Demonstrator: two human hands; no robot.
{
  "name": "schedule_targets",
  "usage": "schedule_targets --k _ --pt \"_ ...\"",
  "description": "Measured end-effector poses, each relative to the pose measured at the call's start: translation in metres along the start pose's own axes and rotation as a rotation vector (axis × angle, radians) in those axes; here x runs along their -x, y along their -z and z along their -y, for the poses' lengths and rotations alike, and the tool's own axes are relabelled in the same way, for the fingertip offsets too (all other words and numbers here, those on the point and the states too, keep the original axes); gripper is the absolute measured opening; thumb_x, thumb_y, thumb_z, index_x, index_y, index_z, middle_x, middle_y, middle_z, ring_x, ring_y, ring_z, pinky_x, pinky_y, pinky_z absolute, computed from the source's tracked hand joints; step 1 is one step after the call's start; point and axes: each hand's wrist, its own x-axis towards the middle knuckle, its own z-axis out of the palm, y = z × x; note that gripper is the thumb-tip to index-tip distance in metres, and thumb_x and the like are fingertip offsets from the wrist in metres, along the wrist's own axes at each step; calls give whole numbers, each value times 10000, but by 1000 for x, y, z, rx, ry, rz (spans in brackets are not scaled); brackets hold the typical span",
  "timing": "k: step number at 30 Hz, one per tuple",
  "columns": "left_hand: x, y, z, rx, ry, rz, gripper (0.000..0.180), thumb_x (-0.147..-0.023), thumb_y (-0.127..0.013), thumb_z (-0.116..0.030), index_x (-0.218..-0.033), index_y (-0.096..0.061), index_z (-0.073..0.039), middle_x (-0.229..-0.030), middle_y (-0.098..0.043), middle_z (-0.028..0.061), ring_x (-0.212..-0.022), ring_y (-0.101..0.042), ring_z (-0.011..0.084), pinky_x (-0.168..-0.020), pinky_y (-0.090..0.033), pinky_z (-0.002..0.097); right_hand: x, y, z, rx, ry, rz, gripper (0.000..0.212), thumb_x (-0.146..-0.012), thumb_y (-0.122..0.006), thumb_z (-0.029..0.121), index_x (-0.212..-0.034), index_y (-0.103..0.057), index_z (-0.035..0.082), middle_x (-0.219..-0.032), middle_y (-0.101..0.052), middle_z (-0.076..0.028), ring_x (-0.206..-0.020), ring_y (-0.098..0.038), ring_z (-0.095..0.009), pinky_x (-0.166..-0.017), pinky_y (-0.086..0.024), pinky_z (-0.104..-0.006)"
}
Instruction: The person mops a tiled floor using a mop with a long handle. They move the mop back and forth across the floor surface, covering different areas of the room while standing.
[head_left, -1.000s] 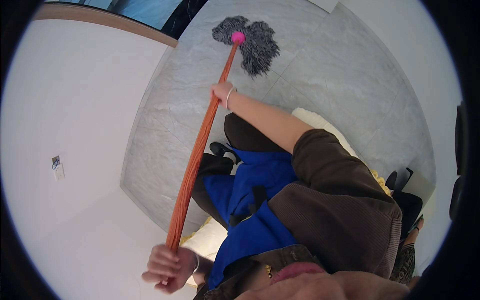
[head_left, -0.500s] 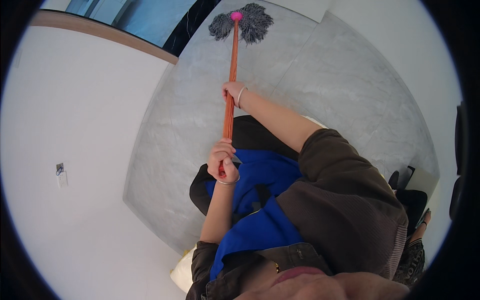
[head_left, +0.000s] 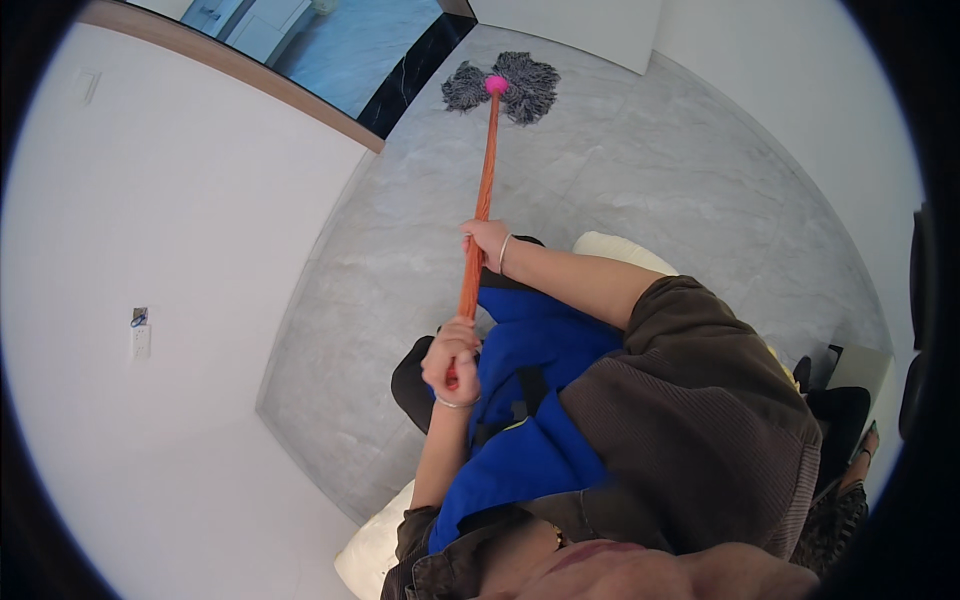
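Mop (head_left: 487, 185): grey-stranded head (head_left: 530, 88) on the floor (head_left: 660, 170), well beyond both grips; orange handle (head_left: 485, 195) slopes back to them
Left grip (head_left: 452, 362): closed around the handle's near end
Right grip (head_left: 488, 243): wrapped around the handle farther up, toward the head
Floor: grey tile, meeting a white wall (head_left: 200, 230) with a socket (head_left: 141, 341)
Threshold (head_left: 415, 80): black strip, upper left
Lower right: seemingly another person (head_left: 840, 520), distorted near the lens edge

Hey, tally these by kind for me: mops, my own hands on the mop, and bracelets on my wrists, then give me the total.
Mops: 1, the mop
Hands: 2, the left hand and the right hand, both gripping it
Bracelets: 2, the left bracelet and the right bracelet
Total: 5
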Motion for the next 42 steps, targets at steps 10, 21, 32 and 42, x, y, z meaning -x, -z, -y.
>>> schedule_targets --k 10,21,32,42 --pt "49 30 -91 77 71 -184 251 -919 -497 -190 -706 -441 -69 -641 -478 59 -612 -513 194 -770 -465 434 98 -15 -61 73 -108 44 163 -794 -625 137 -860 -556 5 -729 -596 -89 -624 -641 -209 -521 -534 -341" --pt "56 87 -203 56 225 -405 275 -902 -488 -225 -679 -390 -97 -565 -413 29 -525 -438 163 -677 -433 395 192 -35 -83 28 -437 489 181 -834 -662 204 -881 -548 72 -812 -624 -54 -834 -682 -205 -735 -552 -349" --pt "-13 90 -230 78 -37 -406 317 -941 -467 -285 -707 -322 -128 -492 -378 1 -401 -381 113 -481 -373 283 211 -65 -50 -112 -632 711 97 -847 -611 217 -851 -534 157 -849 -610 9 -955 -647 -152 -683 -445 -269" --pt "-16 51 -213 52 -134 -541 343 -981 -374 -433 -859 -427 -116 -576 -430 35 -470 -398 163 -511 -394 341 192 -51 -47 -128 -632 767 153 -841 -594 232 -981 -557 183 -786 -584 71 -937 -642 -134 -641 -398 -247"
